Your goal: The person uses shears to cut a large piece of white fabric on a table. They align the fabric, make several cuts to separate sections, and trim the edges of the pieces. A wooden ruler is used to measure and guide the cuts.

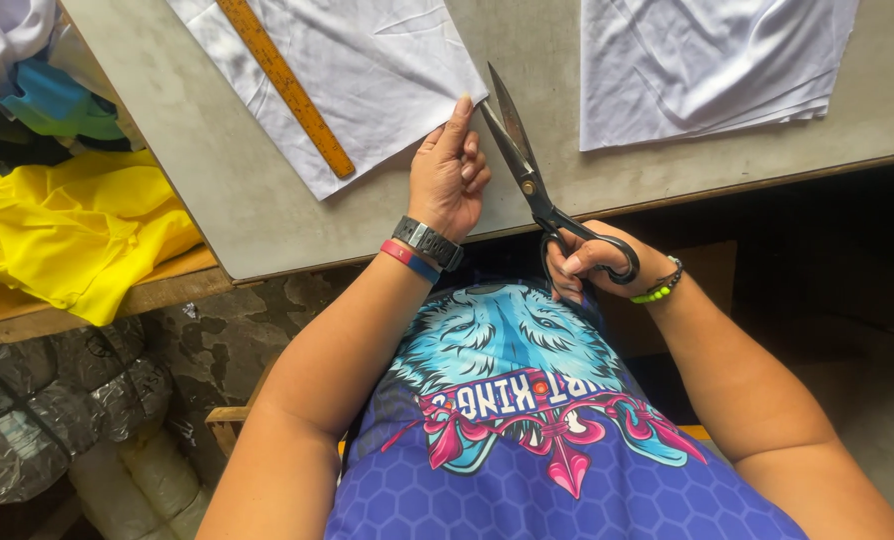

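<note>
At ten o'clock a yellow cloth (77, 230) sits heaped aside. A wooden ruler (285, 85) lies on the white fabric (367, 70); the left hand (449, 175) presses its edge flat, fingers extended, gripping nothing. At three o'clock from it, the right hand (592, 262) grips open scissors (527, 165), blades at the fabric's corner.

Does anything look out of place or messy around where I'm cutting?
Nothing stands out. The right hand holds open scissors at the white cloth, the left hand steadies its corner, and the wooden ruler lies flat on it.
</note>
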